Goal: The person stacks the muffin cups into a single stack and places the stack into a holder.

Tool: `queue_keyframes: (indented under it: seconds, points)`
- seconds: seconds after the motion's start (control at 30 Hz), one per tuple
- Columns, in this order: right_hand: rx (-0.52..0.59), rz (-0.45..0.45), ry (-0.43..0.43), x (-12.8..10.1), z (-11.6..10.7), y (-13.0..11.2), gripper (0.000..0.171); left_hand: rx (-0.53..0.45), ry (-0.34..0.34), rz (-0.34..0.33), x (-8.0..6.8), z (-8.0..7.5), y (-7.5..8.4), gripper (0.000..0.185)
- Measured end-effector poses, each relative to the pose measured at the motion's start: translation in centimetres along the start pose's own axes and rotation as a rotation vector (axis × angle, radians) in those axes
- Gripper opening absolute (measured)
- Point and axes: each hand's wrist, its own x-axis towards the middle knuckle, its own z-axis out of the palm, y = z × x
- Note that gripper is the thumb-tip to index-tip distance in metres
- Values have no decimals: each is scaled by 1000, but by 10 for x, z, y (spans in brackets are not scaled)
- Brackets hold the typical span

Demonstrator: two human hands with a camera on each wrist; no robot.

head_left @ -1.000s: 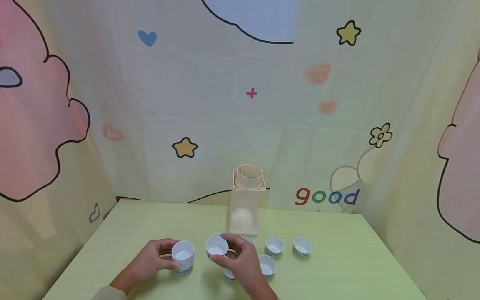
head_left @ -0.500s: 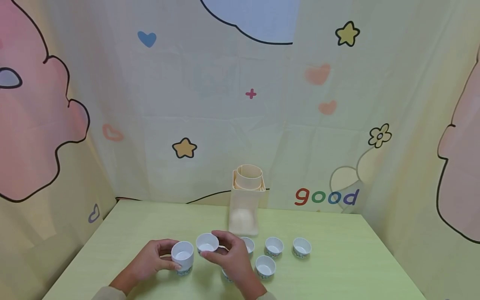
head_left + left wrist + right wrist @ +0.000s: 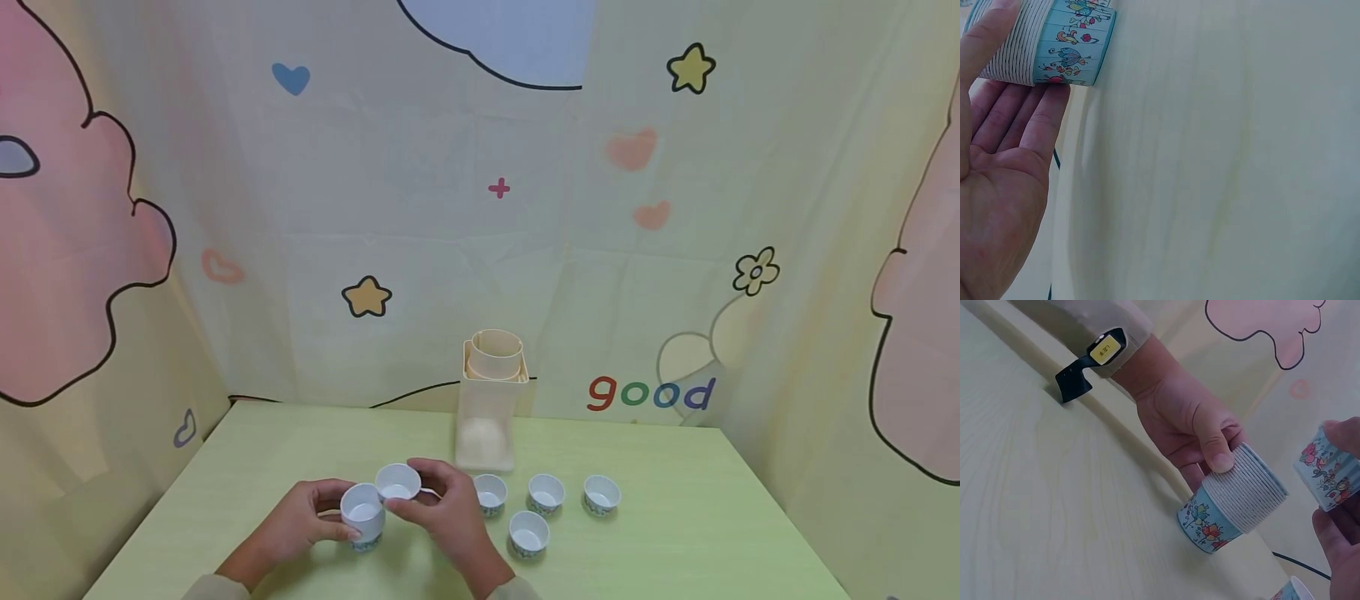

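Note:
My left hand point(image 3: 306, 517) grips a stack of paper cups point(image 3: 363, 510) near the table's left-front part. In the left wrist view the stack point(image 3: 1035, 40) shows many tight white rims above a light blue body with flowers and birds. My right hand point(image 3: 457, 517) holds another paper cup point(image 3: 397, 482) by its side, its mouth facing up. This cup is right beside the stack's top; in the right wrist view a gap shows between the cup point(image 3: 1329, 469) and the stack point(image 3: 1244, 490). A thin white edge shows by the right fingers; I cannot tell its source.
Several upright paper cups stand right of my right hand, among them a front one point(image 3: 528, 535) and a far-right one point(image 3: 602, 496). Behind them is a cream-coloured holder point(image 3: 486, 417) with a round tube on top. A printed curtain point(image 3: 420, 208) hangs behind the table point(image 3: 660, 550).
My right hand has moved left with its paper cup, bringing it close to the stack. My left hand and the stack stay nearly in place.

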Motion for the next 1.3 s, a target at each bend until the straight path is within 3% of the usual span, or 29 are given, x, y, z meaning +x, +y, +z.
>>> queue_keyframes:
  seconds: [0.53,1.3]
  points:
    - [29,20,-21,7,16,4,54,-3,-3,27,0,0,-3,69]
    - [-56,-17,-50,11,26,10,48,10,7,2,0,0,1,67]
